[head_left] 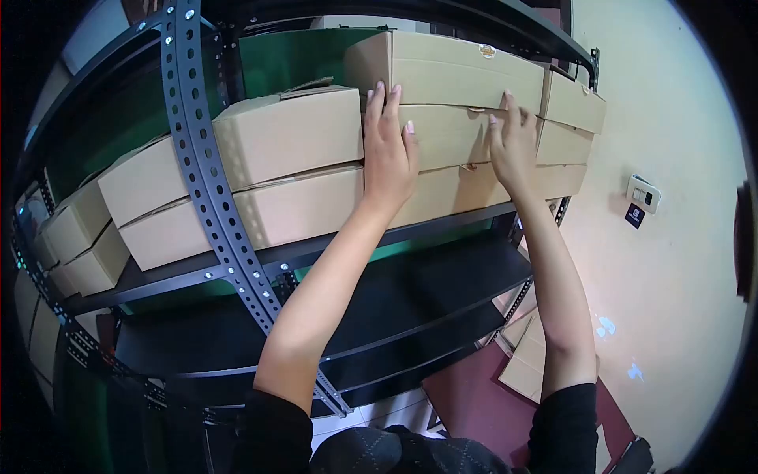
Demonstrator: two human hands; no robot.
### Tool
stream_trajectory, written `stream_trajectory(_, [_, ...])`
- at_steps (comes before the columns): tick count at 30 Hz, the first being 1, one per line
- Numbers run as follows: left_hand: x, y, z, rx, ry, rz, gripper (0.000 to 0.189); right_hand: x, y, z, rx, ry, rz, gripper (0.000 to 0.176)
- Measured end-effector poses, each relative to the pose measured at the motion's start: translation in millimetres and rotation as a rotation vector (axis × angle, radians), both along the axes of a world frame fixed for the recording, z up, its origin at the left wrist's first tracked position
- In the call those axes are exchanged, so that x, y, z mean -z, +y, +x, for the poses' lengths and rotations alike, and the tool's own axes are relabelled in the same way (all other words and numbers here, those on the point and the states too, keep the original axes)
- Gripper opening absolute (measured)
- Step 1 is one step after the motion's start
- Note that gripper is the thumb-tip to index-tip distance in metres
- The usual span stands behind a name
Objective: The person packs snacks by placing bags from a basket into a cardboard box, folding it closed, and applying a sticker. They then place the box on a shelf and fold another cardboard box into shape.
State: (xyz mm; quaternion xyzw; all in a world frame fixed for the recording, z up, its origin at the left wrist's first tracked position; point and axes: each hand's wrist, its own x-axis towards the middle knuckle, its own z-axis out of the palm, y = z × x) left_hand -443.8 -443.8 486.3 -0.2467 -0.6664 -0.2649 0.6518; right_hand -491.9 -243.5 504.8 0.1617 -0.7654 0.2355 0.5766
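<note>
Three long brown cardboard boxes lie stacked on a black metal shelf, in front of both arms. My left hand (388, 154) rests upright against the stack's left front edge, its fingers stretched out and reaching the lower part of the top box (450, 69). Against the front of the middle box (446, 136) is my right hand (515, 146), fingers apart and slightly bent, with the fingertips near the seam below the top box. The bottom box (442, 196) shows beneath both hands. Neither hand is wrapped around anything.
More cardboard boxes (296, 134) stand stacked to the left, behind a perforated black upright (201, 150). Smaller boxes (572, 103) sit at the right end. Lower black shelves (426, 276) run below. A wall switch (643, 193) and flattened cardboard (525, 363) are at right.
</note>
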Motion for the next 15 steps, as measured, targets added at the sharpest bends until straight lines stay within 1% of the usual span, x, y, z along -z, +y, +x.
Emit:
stream_trajectory(5, [0, -1, -3, -0.059, -0.046, -0.027, 0.042, 8, 4, -6, -0.056, -0.069, 0.006, 0.056])
stream_trajectory(7, [1, 0, -3, -0.101, -0.031, -0.055, 0.041, 13, 7, -8, -0.105, 0.001, 0.033, 0.056])
stream_trajectory(8, [2, 0, -1, -0.089, -0.039, -0.06, 0.044, 17, 6, -3, -0.087, -0.061, 0.02, 0.057])
stream_trajectory(9, [4, 0, 1, -0.084, -0.044, -0.062, 0.044, 20, 5, -2, -0.083, -0.066, 0.018, 0.057])
stream_trajectory(11, [9, 1, 7, -0.117, -0.086, -0.078, 0.043, 29, 5, -3, -0.19, 0.013, 0.033, 0.058])
stream_trajectory(12, [13, 2, 7, -0.123, -0.087, -0.087, 0.047, 37, 7, -6, -0.245, -0.046, 0.079, 0.061])
stream_trajectory(13, [19, 5, 9, -0.118, -0.09, -0.09, 0.047, 45, 7, -7, -0.24, -0.049, 0.076, 0.061])
stream_trajectory(15, [33, 13, 18, -0.166, -0.155, -0.078, 0.052, 66, 6, -10, -0.158, -0.068, 0.283, 0.063])
